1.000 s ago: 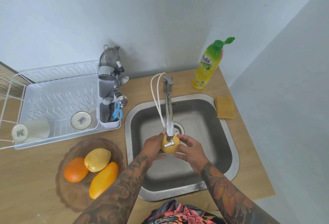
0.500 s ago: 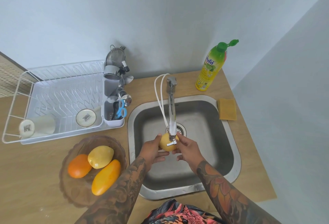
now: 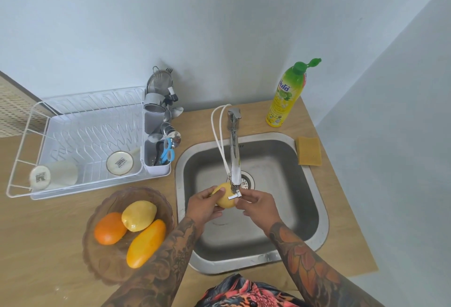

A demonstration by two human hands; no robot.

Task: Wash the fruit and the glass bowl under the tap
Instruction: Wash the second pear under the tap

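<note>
From the head view, your left hand [image 3: 203, 206] curls round a yellow fruit [image 3: 225, 198], holding it over the sink [image 3: 314, 211] right under the tap [image 3: 234, 160] spout. Your right hand [image 3: 258, 205] pinches the small lever at the spout's end, fingers bent, touching the fruit's far side. On the bench [image 3: 36, 245] to the left, the glass bowl [image 3: 102, 258] holds an orange [image 3: 109, 228], a lemon [image 3: 139, 215] and a mango [image 3: 146, 243], just in front of the dish rack [image 3: 80, 136].
</note>
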